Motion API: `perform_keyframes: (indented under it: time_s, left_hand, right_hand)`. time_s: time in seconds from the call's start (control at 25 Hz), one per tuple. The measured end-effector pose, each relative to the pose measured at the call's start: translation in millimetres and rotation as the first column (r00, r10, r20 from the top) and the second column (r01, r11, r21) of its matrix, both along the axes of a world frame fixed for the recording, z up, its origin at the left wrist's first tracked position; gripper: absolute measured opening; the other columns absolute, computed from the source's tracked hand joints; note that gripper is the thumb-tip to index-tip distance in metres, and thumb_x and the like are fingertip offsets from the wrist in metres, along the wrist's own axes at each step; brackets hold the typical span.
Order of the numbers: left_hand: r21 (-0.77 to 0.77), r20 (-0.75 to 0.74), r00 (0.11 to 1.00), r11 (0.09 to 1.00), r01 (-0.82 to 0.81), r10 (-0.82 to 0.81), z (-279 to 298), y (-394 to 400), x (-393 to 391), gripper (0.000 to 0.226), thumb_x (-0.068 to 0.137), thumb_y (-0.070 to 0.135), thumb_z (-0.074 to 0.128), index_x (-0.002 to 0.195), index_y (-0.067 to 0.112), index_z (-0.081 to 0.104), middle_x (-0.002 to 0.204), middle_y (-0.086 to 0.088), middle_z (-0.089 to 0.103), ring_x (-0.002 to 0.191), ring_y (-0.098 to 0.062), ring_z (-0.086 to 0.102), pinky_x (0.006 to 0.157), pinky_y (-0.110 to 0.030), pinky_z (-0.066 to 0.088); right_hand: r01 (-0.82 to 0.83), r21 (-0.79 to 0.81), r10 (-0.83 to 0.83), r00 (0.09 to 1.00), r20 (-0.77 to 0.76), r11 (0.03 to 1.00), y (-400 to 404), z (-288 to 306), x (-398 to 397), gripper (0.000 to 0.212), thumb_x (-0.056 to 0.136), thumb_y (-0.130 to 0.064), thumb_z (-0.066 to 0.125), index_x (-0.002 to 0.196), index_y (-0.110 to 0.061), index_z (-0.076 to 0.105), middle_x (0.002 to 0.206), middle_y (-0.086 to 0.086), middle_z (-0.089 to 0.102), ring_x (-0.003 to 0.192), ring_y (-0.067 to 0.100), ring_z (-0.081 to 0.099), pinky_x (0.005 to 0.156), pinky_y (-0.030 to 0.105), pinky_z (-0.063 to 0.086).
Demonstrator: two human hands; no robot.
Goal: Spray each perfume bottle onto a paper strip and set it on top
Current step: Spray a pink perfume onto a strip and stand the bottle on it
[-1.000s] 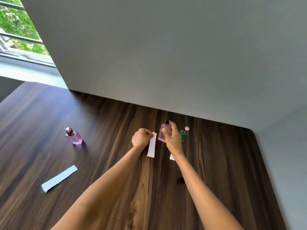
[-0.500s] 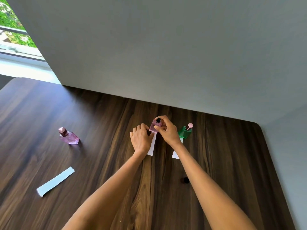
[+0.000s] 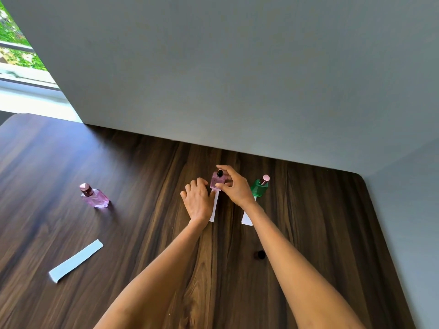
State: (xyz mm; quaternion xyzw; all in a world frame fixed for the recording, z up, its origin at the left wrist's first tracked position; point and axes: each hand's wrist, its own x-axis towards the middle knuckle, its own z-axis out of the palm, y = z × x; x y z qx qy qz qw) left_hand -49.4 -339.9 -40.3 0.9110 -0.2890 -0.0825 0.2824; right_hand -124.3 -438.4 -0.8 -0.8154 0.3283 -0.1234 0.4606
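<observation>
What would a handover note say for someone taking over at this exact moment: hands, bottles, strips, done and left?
Right hand: grips the uncapped pink bottle at the far end of the middle strip.
Left hand: rests flat on that strip, pinning it to the table.
Done: green bottle stands capped on the right strip.
In progress: the pink bottle looks to be set on its strip; its black cap lies loose on the table nearer the person.
Left: capped pink bottle far left sits on bare wood, and the blue-white strip lies apart from it, with no bottle on it.
</observation>
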Motion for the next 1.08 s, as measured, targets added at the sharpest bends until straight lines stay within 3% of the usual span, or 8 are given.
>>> perform_keyframes:
  time_s: [0.12,0.28,0.4,0.48,0.56,0.72,0.88,1.08]
  left_hand:
    - [-0.02,0.009,1.0,1.0,-0.016,0.016,5.1,4.4,-5.9,0.027,0.089,0.033,0.056,0.109,0.016,0.05,0.111,-0.006,0.056,0.1,-0.022,0.05,0.087,-0.036,0.036]
    - [-0.009,0.061,0.994,0.996,0.089,-0.088,13.2,24.9,-21.1,0.027,0.094,0.029,0.046,0.116,0.016,0.051,0.122,-0.008,0.055,0.113,-0.025,0.05,0.101,-0.041,0.034]
    - [0.088,0.058,0.965,0.964,0.252,-0.257,17.2,48.2,-44.1,0.039,0.097,0.034,0.039,0.13,0.017,0.046,0.143,-0.008,0.045,0.136,-0.027,0.036,0.118,-0.049,0.004]
    - [0.154,0.032,0.931,0.922,0.354,-0.363,19.7,64.4,-64.6,0.047,0.098,0.04,0.031,0.139,0.018,0.037,0.152,-0.009,0.032,0.145,-0.029,0.021,0.113,-0.05,-0.012]
    - [0.229,0.007,0.891,0.868,0.441,-0.455,21.0,77.2,-85.0,0.053,0.098,0.044,0.026,0.145,0.017,0.027,0.157,-0.01,0.02,0.147,-0.03,0.008,0.111,-0.052,-0.016]
    - [0.343,-0.032,0.839,0.782,0.52,-0.544,24.0,92.8,-111.8,0.059,0.098,0.047,0.021,0.149,0.017,0.015,0.16,-0.011,0.008,0.147,-0.031,-0.001,0.113,-0.058,-0.011]
    - [0.383,-0.05,0.816,0.743,0.548,-0.576,29.1,98.0,-122.5,0.06,0.098,0.048,0.021,0.148,0.016,0.016,0.16,-0.011,0.008,0.147,-0.033,-0.002,0.113,-0.059,-0.01]
    - [0.411,-0.074,0.821,0.733,0.543,-0.566,31.8,98.8,-113.0,0.058,0.098,0.047,0.024,0.147,0.016,0.021,0.159,-0.012,0.011,0.147,-0.033,0.0,0.113,-0.061,-0.008]
  right_hand:
    - [0.044,0.011,-0.044,0.999,0.005,0.999,4.8,6.4,-9.7,0.066,0.078,-0.022,0.074,0.135,-0.025,0.041,0.136,-0.001,0.048,0.118,0.01,0.049,0.087,0.018,0.045]
    - [0.173,-0.089,-0.175,0.984,-0.013,0.981,33.6,8.5,-46.5,0.05,0.082,-0.024,0.069,0.127,-0.023,0.048,0.129,0.001,0.051,0.114,0.011,0.051,0.084,0.016,0.044]
    - [0.209,-0.262,-0.248,0.961,-0.125,0.942,63.6,13.0,-84.8,0.037,0.087,-0.023,0.063,0.123,-0.022,0.052,0.126,0.003,0.056,0.114,0.017,0.056,0.084,0.026,0.048]
    - [0.209,-0.42,-0.319,0.924,-0.21,0.883,78.8,22.0,-108.7,0.036,0.089,-0.024,0.06,0.123,-0.02,0.051,0.126,0.005,0.057,0.111,0.02,0.058,0.08,0.029,0.051]
    - [0.214,-0.489,-0.396,0.866,-0.306,0.846,90.0,29.8,-131.7,0.04,0.089,-0.028,0.059,0.126,-0.018,0.049,0.126,0.007,0.055,0.11,0.022,0.058,0.079,0.031,0.052]
    - [0.287,-0.374,-0.457,0.711,-0.534,0.882,105.6,34.0,-164.6,0.056,0.086,-0.044,0.06,0.131,-0.015,0.042,0.133,0.012,0.049,0.118,0.028,0.052,0.085,0.038,0.05]
    - [0.258,-0.258,-0.365,0.673,-0.643,0.931,116.3,26.2,-168.8,0.067,0.086,-0.051,0.056,0.138,-0.014,0.034,0.134,0.011,0.053,0.119,0.03,0.055,0.087,0.037,0.05]
    - [0.225,-0.266,-0.345,0.704,-0.62,0.937,118.7,25.7,-149.3,0.037,0.091,-0.035,0.056,0.124,-0.019,0.049,0.121,0.009,0.062,0.107,0.026,0.061,0.075,0.031,0.048]
